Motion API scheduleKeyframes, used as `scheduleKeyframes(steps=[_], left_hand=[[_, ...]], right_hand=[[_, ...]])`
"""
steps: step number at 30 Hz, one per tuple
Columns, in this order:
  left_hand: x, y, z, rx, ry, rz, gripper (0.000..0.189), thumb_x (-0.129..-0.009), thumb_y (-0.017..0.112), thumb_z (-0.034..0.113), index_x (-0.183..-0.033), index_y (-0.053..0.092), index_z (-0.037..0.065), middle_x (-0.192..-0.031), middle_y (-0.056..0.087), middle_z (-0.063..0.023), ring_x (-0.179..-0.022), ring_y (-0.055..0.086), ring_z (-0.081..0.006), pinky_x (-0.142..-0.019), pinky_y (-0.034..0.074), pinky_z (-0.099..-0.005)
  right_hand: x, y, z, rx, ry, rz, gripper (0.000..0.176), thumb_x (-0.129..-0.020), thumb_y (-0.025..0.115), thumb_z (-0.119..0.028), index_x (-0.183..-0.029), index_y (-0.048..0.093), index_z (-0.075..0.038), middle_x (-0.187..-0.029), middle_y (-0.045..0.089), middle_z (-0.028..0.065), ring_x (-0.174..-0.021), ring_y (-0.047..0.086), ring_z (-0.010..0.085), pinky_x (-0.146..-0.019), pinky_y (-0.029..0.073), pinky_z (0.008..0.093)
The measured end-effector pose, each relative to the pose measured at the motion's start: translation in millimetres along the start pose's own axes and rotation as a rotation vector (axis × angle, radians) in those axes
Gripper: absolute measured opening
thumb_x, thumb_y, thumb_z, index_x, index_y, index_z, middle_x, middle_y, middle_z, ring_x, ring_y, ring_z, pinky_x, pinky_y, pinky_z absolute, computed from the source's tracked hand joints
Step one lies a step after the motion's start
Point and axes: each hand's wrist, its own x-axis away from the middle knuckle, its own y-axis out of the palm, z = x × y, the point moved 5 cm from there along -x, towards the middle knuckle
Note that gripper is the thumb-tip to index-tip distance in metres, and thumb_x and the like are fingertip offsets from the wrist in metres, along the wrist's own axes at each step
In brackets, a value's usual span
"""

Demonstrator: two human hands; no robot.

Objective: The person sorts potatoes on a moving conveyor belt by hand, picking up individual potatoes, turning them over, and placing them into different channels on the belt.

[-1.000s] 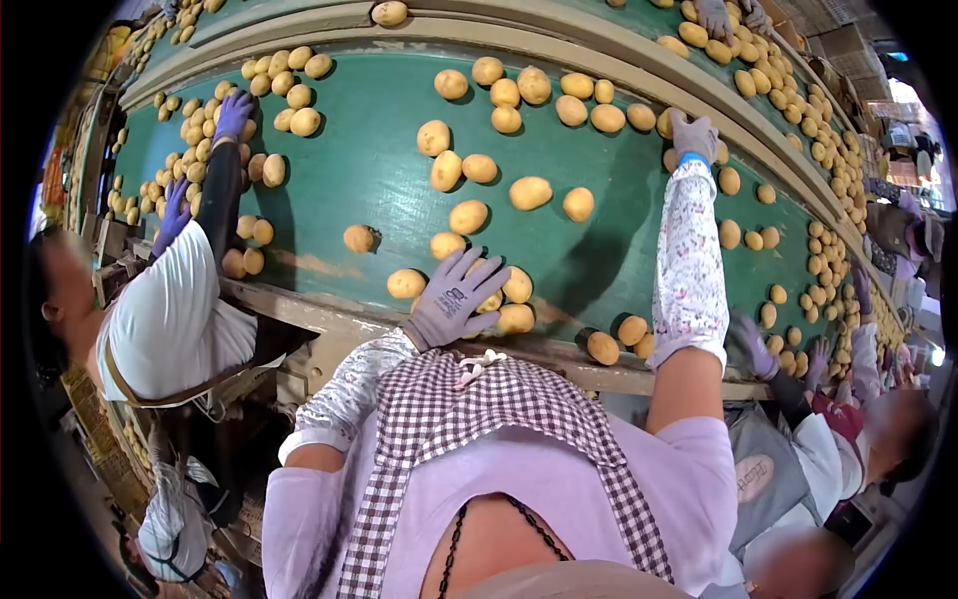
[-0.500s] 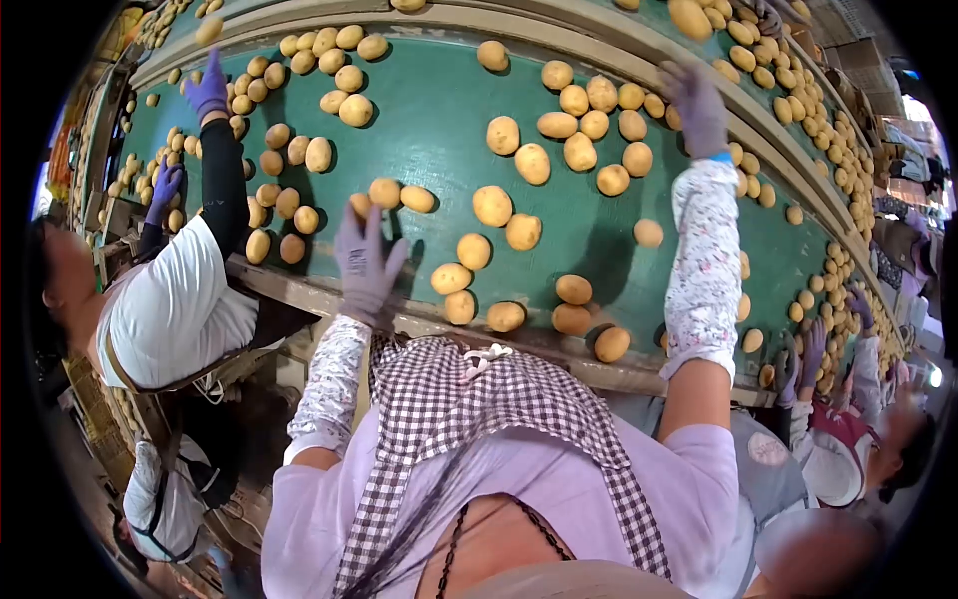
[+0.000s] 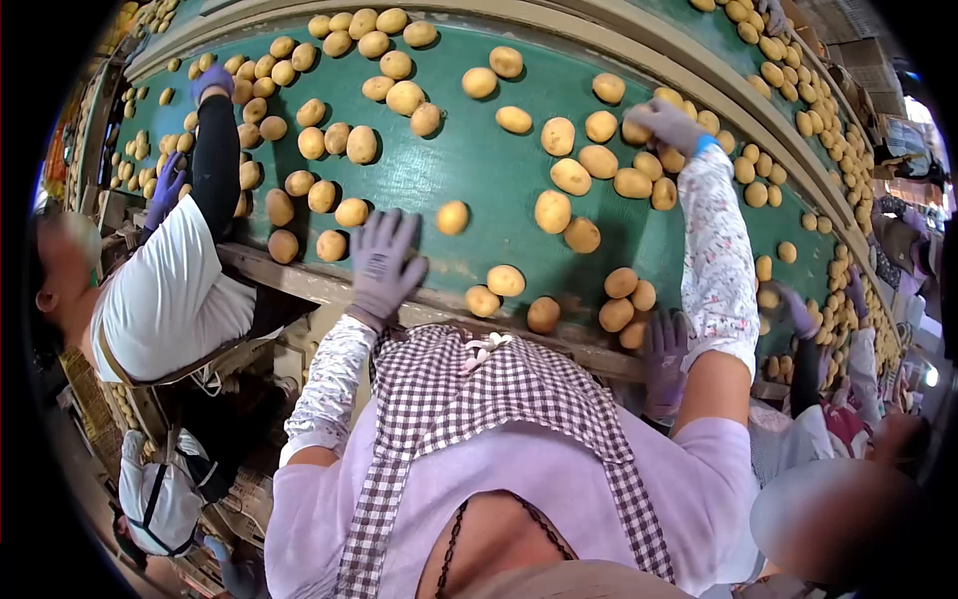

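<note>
Grey-gloved, my left hand point(image 3: 384, 265) lies at the near edge of the green belt point(image 3: 469, 140), fingers stretched and spread, holding nothing. One potato point(image 3: 351, 212) sits close by its fingertips on the left, another potato point(image 3: 452, 218) a little to the right. Farther out, my right hand point(image 3: 671, 125), also gloved, reaches to the far side of the belt with its fingers curled over a potato point(image 3: 636, 132). Its palm side is hidden from me. Around that hand lie several more potatoes, among them one potato point(image 3: 633, 183) just below it.
A co-worker's gloved hand point(image 3: 666, 359) rests at the belt's near edge under my right forearm. On the left another worker's hand point(image 3: 213, 82) reaches over potatoes. A wooden rail point(image 3: 559, 35) borders the belt's far side; a second belt with potatoes runs beyond it.
Potatoes on the belt have shifted to the right. My right hand has come slightly left and nearer, closing over a potato. A co-worker's hand has appeared below my right forearm.
</note>
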Motion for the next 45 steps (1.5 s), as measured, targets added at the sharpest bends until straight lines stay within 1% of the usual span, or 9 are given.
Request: scheduleKeyframes(steps=[4, 6, 11, 15, 18, 23, 28, 37, 45], left_hand=[[-1.8, -14.9, -47.1, -0.067, -0.004, 0.131, 0.066, -0.094, 0.068, 0.031, -0.154, 0.054, 0.008, -0.153, 0.057, -0.0177, -0.144, 0.05, -0.0378, -0.12, 0.034, -0.0556], [-14.6, -15.5, -48.0, -0.011, 0.03, 0.142, 0.064, -0.095, 0.068, 0.031, -0.153, 0.056, 0.008, -0.152, 0.057, -0.0172, -0.143, 0.05, -0.0378, -0.119, 0.034, -0.0546], [-41.3, -15.6, 5.0, 0.155, 0.211, 0.055, 0.06, -0.092, 0.068, 0.03, -0.148, 0.057, 0.01, -0.149, 0.057, -0.0141, -0.142, 0.049, -0.0349, -0.12, 0.033, -0.0546], [-31.6, -14.5, -6.5, 0.129, 0.289, -0.01, 0.059, -0.094, 0.066, 0.031, -0.149, 0.057, 0.012, -0.153, 0.055, -0.0124, -0.145, 0.046, -0.0353, -0.12, 0.031, -0.0585], [-14.0, -16.1, -66.1, 0.0, 0.194, -0.023, 0.058, -0.092, 0.069, 0.033, -0.146, 0.059, 0.013, -0.156, 0.053, -0.0114, -0.149, 0.042, -0.0369, -0.121, 0.027, -0.065], [6.5, -44.4, -147.2, -0.083, 0.041, 0.053, 0.058, -0.086, 0.076, 0.04, -0.139, 0.067, 0.018, -0.158, 0.052, -0.01, -0.151, 0.041, -0.0402, -0.122, 0.028, -0.0643], [6.8, -70.5, -239.7, -0.168, -0.22, 0.241, 0.076, -0.085, 0.076, 0.05, -0.154, 0.058, 0.022, -0.159, 0.052, -0.0136, -0.147, 0.047, -0.0391, -0.12, 0.031, -0.0633], [13.0, -67.2, -272.1, -0.149, -0.363, 0.231, 0.085, -0.094, 0.069, 0.053, -0.16, 0.045, 0.007, -0.163, 0.045, -0.0255, -0.152, 0.036, -0.0469, -0.124, 0.02, -0.067], [8.2, -66.5, -206.0, -0.173, 0.296, -0.053, 0.07, -0.084, 0.074, 0.052, -0.145, 0.062, 0.02, -0.165, 0.045, -0.0101, -0.151, 0.039, -0.0445, -0.123, 0.025, -0.0684]], right_hand=[[80.6, -7.5, -43.7, -1.365, -0.303, 0.507, 0.044, -0.104, 0.068, -0.042, -0.12, 0.069, -0.001, -0.1, 0.073, 0.01, -0.073, 0.068, 0.0167, -0.066, 0.053, 0.026], [67.8, 11.6, -14.5, -0.746, -0.347, 0.05, 0.034, -0.108, 0.06, -0.036, -0.115, 0.071, -0.004, -0.099, 0.074, 0.0039, -0.088, 0.067, 0.0157, -0.072, 0.057, 0.0302], [149.7, 206.4, -81.6, 0.707, -0.144, 0.297, 0.044, -0.089, 0.08, -0.038, -0.121, 0.066, -0.01, -0.114, 0.07, 0.0128, -0.101, 0.072, 0.0306, -0.089, 0.058, 0.0452], [146.2, 236.7, -90.6, 0.822, -0.116, 0.314, 0.05, -0.092, 0.076, -0.036, -0.131, 0.062, -0.008, -0.118, 0.07, 0.0173, -0.106, 0.071, 0.0317, -0.092, 0.057, 0.0405], [143.0, 212.3, -79.4, -0.225, -0.225, 0.148, 0.054, -0.094, 0.074, -0.034, -0.138, 0.06, -0.006, -0.125, 0.067, 0.0154, -0.116, 0.067, 0.0268, -0.101, 0.055, 0.0377], [77.8, 189.5, -92.1, 0.042, -0.305, -0.117, 0.052, -0.095, 0.075, -0.035, -0.135, 0.062, -0.005, -0.121, 0.072, 0.0122, -0.114, 0.068, 0.0247, -0.099, 0.056, 0.0383], [23.8, 119.6, -165.1, -1.555, -0.448, 0.139, 0.036, -0.108, 0.06, -0.022, -0.136, 0.062, -0.001, -0.128, 0.072, 0.0111, -0.118, 0.07, 0.0216, -0.095, 0.058, 0.0349], [53.3, 314.8, -290.7, 0.598, -0.678, 0.397, 0.047, -0.097, 0.068, -0.033, -0.139, 0.068, -0.013, -0.152, 0.059, 0.0218, -0.14, 0.056, 0.0387, -0.122, 0.041, 0.046], [0.2, 261.1, -288.3, -0.13, -0.55, 0.186, 0.036, -0.101, 0.068, -0.033, -0.125, 0.076, -0.007, -0.127, 0.075, 0.0127, -0.121, 0.069, 0.0276, -0.107, 0.051, 0.0379]])
